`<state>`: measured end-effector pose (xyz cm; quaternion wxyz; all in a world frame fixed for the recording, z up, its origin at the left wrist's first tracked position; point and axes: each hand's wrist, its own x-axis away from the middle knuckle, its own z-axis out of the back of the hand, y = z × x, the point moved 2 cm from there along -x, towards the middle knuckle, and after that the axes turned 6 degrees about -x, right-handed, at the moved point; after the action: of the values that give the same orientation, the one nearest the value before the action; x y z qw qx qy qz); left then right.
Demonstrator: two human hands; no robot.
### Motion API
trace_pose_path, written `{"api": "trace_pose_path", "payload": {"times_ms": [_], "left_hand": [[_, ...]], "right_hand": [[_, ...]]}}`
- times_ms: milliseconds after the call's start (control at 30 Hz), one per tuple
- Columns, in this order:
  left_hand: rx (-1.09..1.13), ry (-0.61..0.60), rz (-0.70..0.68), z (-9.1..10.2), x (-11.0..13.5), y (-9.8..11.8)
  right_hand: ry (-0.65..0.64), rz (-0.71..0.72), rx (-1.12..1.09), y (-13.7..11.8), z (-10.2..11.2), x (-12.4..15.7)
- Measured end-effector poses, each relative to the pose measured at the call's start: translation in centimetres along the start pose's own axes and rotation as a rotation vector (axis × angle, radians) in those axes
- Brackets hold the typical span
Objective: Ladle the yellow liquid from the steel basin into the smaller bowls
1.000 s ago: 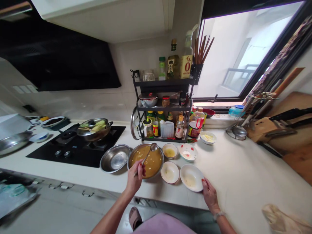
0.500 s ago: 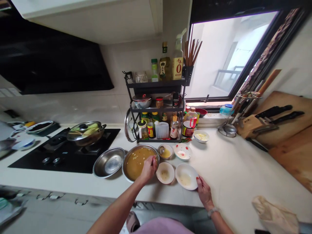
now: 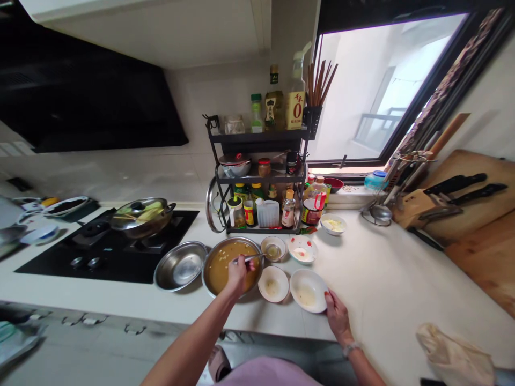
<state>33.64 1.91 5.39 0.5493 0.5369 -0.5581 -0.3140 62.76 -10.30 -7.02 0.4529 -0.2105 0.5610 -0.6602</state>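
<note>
My left hand (image 3: 238,272) is closed around the handle of a metal spoon (image 3: 254,257), above a large steel basin (image 3: 206,277) of brownish liquid with pale bits. The spoon's head is over or in a small bowl (image 3: 265,241) behind; whether it touches the bottom I cannot tell. With thumb and fingers, my right hand (image 3: 338,317) grips the right rim of a white bowl (image 3: 295,276) that has a little pale liquid in it. Between the basin and that bowl stands another small bowl (image 3: 262,274), with some cloudy liquid at its bottom.
An empty-looking steel basin (image 3: 164,284) sits to the left, beside the black stove (image 3: 120,268) with a lidded pan (image 3: 139,217). Behind the bowls rises a black seasoning rack (image 3: 259,179). A red-dotted bowl (image 3: 311,244) and knives in a block (image 3: 414,209) are to the right.
My left hand has shifted slightly left and up, and the spoon now lies flatter across the basin's rim, its head farther right. My right hand stays on the white bowl.
</note>
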Motion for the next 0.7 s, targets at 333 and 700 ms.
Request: {"api": "trace_pose_path", "payload": {"times_ms": [333,700], "left_hand": [[0.097,0.024,0.019,2.4,1.2,2.3],[0.065,0.053,-0.133,8.3,3.2,3.9]], "right_hand": [[-0.011,-0.012,0.005,0.2,0.1,-0.1],[0.015,-0.024,-0.003,0.3,0.1,-0.1]]}}
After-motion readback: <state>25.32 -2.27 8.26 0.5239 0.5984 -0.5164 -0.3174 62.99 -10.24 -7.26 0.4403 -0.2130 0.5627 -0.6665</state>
